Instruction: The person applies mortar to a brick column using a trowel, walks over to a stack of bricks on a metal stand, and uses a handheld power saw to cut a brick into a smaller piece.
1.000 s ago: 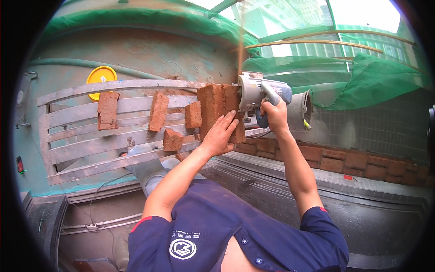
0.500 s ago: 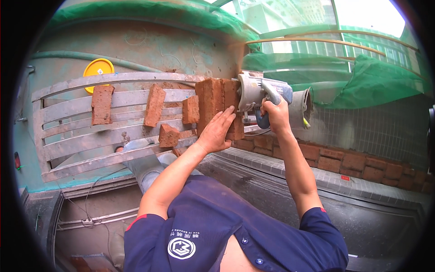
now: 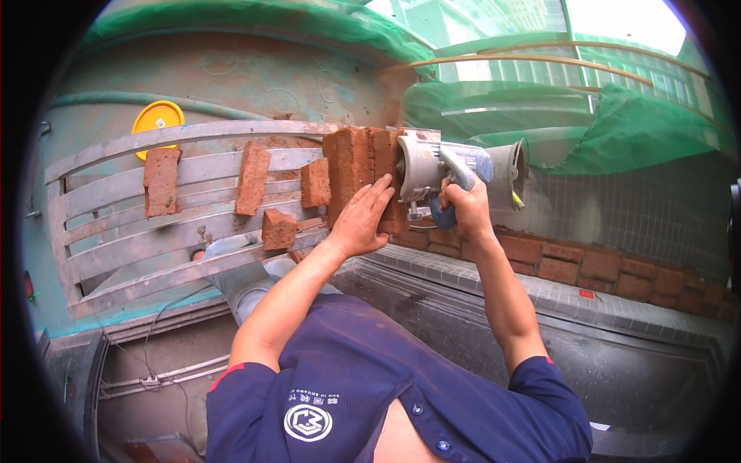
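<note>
Brick [image 3: 356,174] is the centre of the work, a red block standing on a grey metal rack [image 3: 116,197] with its long axis upright. The person presses it from the front with the left hand [image 3: 361,222]: the palm lies flat on the lower part of the brick, the fingers are spread and point up, so this hand is released, pushing and not gripping.

Just to the right of the brick is a handheld power cutter [image 3: 432,177] with a grey metal body and a blue rear part. The right hand [image 3: 463,210] is clenched around its handle from below. The front of the cutter touches the right side of the brick, so the tool lies crosswise to the upright block and meets it from the right. The left hand is the nearer one to the brick; the right hand reaches it only through the tool.

On the rack's slats to the left lie smaller brick pieces [image 3: 253,177], some upright and some tilted, well apart from the hands. A yellow round lid [image 3: 157,120] sits behind the rack's top, against a rough concrete wall. Green safety netting [image 3: 633,131] hangs at the upper right, and a low row of bricks [image 3: 602,266] runs along a tiled ledge under it.
</note>
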A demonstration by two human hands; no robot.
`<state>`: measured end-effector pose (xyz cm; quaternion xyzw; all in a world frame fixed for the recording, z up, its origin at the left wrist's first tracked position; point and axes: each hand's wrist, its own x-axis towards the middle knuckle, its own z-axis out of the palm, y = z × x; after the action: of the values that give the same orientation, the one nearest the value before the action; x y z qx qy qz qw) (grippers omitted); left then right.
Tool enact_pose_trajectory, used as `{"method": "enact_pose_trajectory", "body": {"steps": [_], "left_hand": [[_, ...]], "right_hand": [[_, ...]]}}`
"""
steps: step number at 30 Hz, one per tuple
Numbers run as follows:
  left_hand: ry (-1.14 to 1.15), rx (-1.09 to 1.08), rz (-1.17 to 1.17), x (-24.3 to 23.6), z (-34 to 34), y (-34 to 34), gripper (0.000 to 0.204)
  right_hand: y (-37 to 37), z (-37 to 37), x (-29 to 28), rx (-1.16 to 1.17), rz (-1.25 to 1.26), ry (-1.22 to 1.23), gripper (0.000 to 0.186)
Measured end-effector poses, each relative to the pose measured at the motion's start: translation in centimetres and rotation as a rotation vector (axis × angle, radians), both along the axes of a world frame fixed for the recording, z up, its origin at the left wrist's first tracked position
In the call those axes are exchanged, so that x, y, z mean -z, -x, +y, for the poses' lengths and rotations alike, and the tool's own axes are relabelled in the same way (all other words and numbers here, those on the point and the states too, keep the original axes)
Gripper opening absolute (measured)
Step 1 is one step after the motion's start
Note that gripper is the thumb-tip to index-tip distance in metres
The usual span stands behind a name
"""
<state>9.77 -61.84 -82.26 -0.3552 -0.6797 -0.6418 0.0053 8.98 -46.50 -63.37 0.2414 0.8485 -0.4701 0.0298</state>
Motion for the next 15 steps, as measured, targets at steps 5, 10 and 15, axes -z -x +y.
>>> {"method": "enact_pose_trajectory", "body": {"steps": [5,10,15], "left_hand": [[-0.003,-0.019,0.002,0.2,0.3,-0.2,0.086],[-0.005,-0.032,-0.004,0.3,0.4,-0.4,0.084],[-0.033,-0.064,0.008,0.4,0.5,-0.4,0.082]], "right_hand": [[-1.1,-0.6,-0.4,-0.024,-0.001,0.007,0.017],[-2.4,-0.6,-0.3,-0.032,-0.016,-0.032,0.052],[-3.6,-0.8,-0.3,0.000,-0.035,-0.050,0.028]]}}
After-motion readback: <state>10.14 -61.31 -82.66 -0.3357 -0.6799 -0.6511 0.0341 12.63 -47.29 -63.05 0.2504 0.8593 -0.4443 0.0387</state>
